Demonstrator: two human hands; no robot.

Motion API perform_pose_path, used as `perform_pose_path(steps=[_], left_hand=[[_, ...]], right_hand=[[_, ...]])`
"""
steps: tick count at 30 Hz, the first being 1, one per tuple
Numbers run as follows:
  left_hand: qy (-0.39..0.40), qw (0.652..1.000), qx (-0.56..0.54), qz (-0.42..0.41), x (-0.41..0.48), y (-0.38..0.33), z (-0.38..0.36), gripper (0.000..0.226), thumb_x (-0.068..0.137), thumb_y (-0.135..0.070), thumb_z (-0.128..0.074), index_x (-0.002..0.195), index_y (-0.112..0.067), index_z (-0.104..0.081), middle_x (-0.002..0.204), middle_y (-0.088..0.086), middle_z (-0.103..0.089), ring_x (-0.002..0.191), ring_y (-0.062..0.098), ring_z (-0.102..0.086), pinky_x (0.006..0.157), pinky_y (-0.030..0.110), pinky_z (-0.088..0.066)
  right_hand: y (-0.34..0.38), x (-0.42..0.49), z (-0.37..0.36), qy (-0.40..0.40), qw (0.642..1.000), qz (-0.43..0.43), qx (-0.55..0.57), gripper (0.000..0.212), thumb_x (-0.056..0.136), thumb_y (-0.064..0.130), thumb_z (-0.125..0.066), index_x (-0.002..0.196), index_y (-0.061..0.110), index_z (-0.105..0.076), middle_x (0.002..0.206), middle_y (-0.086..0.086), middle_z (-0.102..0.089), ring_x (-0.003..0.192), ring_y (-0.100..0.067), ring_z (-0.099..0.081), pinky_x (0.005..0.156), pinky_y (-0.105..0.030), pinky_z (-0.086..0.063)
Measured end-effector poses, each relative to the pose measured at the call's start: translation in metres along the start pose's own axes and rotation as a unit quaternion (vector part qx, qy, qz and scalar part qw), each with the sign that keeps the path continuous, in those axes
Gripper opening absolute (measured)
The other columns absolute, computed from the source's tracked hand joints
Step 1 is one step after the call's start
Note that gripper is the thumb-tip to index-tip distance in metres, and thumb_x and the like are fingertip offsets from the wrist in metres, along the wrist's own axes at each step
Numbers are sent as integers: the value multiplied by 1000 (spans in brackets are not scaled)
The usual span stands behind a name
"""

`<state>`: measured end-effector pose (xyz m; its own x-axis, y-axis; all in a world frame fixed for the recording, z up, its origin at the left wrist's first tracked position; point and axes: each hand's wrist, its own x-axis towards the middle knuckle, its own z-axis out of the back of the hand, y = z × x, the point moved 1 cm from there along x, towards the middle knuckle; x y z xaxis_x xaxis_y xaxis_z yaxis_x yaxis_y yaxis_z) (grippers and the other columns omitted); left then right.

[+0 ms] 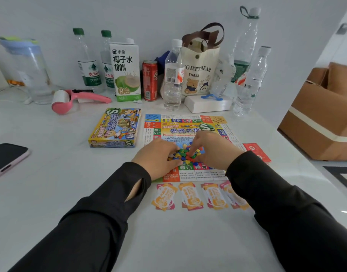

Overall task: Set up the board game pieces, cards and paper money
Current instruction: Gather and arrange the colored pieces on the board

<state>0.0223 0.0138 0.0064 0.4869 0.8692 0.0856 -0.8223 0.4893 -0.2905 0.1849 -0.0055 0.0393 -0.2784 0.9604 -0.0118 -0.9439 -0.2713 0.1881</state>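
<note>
Risk: coloured pieces (185, 154) scatter off the board (188, 124) if the fingers rake the heap briskly; sleeves could drag the paper money (190, 196) at the near edge. Heap lies mid-board between left hand (157, 157) and right hand (212, 150), both touching it, fingers bent; cannot tell whether either pinches a piece.

We reach both arms forward in long black sleeves. Our left hand (157, 157) lies palm down, with its fingers bent and its thumb tucked close to them. Our right hand (212, 149) is just beside it, palm down, with its fingertips pointing down toward the left hand. We cannot tell if either hand holds anything.
</note>
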Motion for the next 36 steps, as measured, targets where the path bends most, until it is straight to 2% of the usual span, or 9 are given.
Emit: perform_pose_path(steps=[3, 7, 12, 20, 28, 36], left_hand=[[-27, 1000, 10, 1, 0, 0, -2, 41, 87, -52, -50, 118, -25, -56, 111, -5, -57, 111, 14, -41, 87, 36, -45], [-73, 997, 19, -9, 0, 0, -4, 35, 88, -47, -49, 112, -25, -59, 105, -6, -61, 107, 13, -44, 80, 34, -47], [-103, 994, 7, -21, 1, 0, -6, 29, 91, -35, -46, 113, -26, -61, 99, -8, -61, 102, 12, -45, 68, 27, -40], [-124, 992, 1, -7, 2, 3, -9, 28, 92, -30, -44, 113, -28, -62, 99, -7, -62, 102, 11, -47, 64, 25, -33], [-128, 992, -3, -6, 2, 5, -10, 29, 92, -30, -44, 114, -28, -62, 105, -9, -63, 105, 10, -47, 68, 24, -38], [-116, 993, 4, 0, 0, 2, -8, 27, 92, -31, -45, 112, -28, -61, 101, -3, -59, 101, 13, -48, 68, 26, -38]], right_hand=[[-2, 1, -2, -11, 1000, -3, -9, 18, 85, 22, -65, 102, 26, -70, 115, 3, -52, 117, -14, -41, 90, -26, -34], [-1, 5, -7, -30, 1000, -6, 0, 25, 87, 26, -63, 111, 25, -66, 110, 3, -52, 108, -13, -42, 85, -22, -33], [-3, 7, -10, -30, 999, -13, -6, 29, 88, 32, -60, 116, 26, -63, 108, 4, -51, 109, -12, -40, 85, -22, -31], [-2, 11, -12, -26, 999, -8, -24, 35, 90, 34, -56, 124, 27, -56, 115, 1, -48, 112, -15, -40, 94, -27, -33], [1, 12, -12, -43, 999, -4, -29, 27, 87, 32, -60, 113, 23, -64, 114, 2, -50, 111, -14, -41, 95, -28, -36], [6, 12, -11, -58, 997, 5, -45, 21, 90, 24, -57, 107, 20, -69, 117, 2, -54, 114, -15, -42, 98, -28, -35]])
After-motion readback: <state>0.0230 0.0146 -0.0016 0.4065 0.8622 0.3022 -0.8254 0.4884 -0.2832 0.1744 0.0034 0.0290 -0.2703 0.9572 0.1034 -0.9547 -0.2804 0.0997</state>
